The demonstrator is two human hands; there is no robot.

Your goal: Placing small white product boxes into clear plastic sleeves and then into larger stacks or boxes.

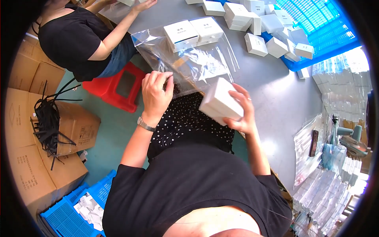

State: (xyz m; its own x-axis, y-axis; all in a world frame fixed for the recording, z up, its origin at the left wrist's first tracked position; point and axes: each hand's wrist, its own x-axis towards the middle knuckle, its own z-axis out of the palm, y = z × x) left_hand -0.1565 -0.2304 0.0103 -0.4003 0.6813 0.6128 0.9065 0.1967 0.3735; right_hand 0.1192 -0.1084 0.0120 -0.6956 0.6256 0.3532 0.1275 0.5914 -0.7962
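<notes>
My right hand [244, 112] grips a white carton box [222, 98] from its right side, above the near edge of the table. A seam runs along the box; whether it is one box or two pressed together I cannot tell. My left hand [157, 91], with a watch on the wrist, is closed with curled fingers by the near left edge of a clear plastic bag [189, 65]. What those fingers pinch, if anything, is hidden. Two white boxes, a left one [181, 34] and a right one [207, 29], lie side by side at the bag's far end.
Several loose white boxes [272, 23] spill from a blue crate [331, 35] on the grey table [276, 98]. Plastic-wrapped stacks [339, 79] line the right. At left are a co-worker [75, 39], a red stool [114, 89], cartons [39, 170], black straps [49, 122] and another blue crate [65, 215].
</notes>
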